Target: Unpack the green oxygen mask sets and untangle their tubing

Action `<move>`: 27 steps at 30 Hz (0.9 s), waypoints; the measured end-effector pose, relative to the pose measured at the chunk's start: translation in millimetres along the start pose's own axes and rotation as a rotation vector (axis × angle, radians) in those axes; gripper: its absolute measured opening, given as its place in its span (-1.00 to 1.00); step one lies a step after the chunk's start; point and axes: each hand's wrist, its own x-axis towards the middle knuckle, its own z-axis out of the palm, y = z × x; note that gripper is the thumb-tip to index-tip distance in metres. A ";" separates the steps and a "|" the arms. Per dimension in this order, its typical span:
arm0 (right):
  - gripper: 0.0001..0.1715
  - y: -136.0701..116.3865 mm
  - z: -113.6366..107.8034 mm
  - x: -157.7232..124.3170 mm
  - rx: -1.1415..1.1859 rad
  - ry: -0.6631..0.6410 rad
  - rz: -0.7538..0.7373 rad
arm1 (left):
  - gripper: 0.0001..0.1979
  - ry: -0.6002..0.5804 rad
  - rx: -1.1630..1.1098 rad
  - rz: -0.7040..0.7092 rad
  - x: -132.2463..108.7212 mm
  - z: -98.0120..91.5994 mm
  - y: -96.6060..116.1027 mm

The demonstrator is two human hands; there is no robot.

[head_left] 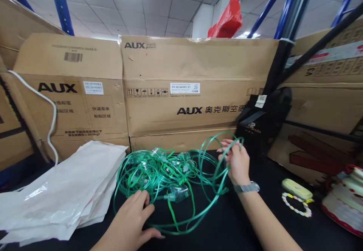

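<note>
Head view: I record green tubing (161, 183) and clear masks (180, 193) heaped mid-tabletop (227, 232), toward the far edge. I find the right hand (238, 162) grasping raised tubing loops, right of the heap. The left hand (133, 215), toward the near edge, I note as released, thumb and forefinger parted beside the tubing. White bags (70, 183) lie along the left side; a bead bracelet (289, 204) lies toward the right.
</note>
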 end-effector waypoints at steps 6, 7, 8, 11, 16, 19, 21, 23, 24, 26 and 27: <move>-0.62 7.6 15.6 -24.0 -0.467 -0.590 0.197 | -0.46 -0.108 -0.231 -0.032 1.5 -1.1 4.4; -0.66 6.4 16.7 -25.6 -0.538 -0.704 0.218 | -0.51 -0.124 -0.271 -0.068 2.3 -2.5 3.9; -0.69 4.6 17.6 -26.3 -0.582 -0.797 0.244 | -0.58 -0.137 -0.305 -0.100 3.0 -3.9 3.0; -0.71 0.0 21.3 -23.7 -0.565 -0.887 0.340 | -0.72 -0.143 -0.345 -0.141 4.4 -6.5 -0.3; -0.73 10.7 27.5 -17.7 -0.344 -0.684 0.370 | -0.84 -0.069 -0.295 -0.072 2.5 -6.0 -1.6; -0.69 26.0 25.2 -20.6 -0.239 -0.578 0.360 | -0.84 -0.037 -0.281 -0.012 0.3 -6.1 2.4; -0.66 34.4 20.6 -22.7 -0.138 -0.489 0.348 | -0.76 -0.033 -0.275 0.025 -0.5 -5.8 5.8; -0.65 39.2 14.4 -22.8 -0.032 -0.396 0.327 | -0.68 -0.045 -0.263 0.050 -0.5 -4.5 8.6; -0.65 40.2 11.2 -22.0 0.017 -0.353 0.315 | -0.67 -0.054 -0.258 0.053 -0.3 -3.5 9.4; -0.65 40.5 5.5 -19.5 0.097 -0.287 0.305 | -0.73 -0.072 -0.255 0.040 0.2 -1.4 9.8; -0.64 40.0 3.6 -18.5 0.127 -0.270 0.311 | -0.77 -0.079 -0.260 0.029 0.4 -0.4 9.3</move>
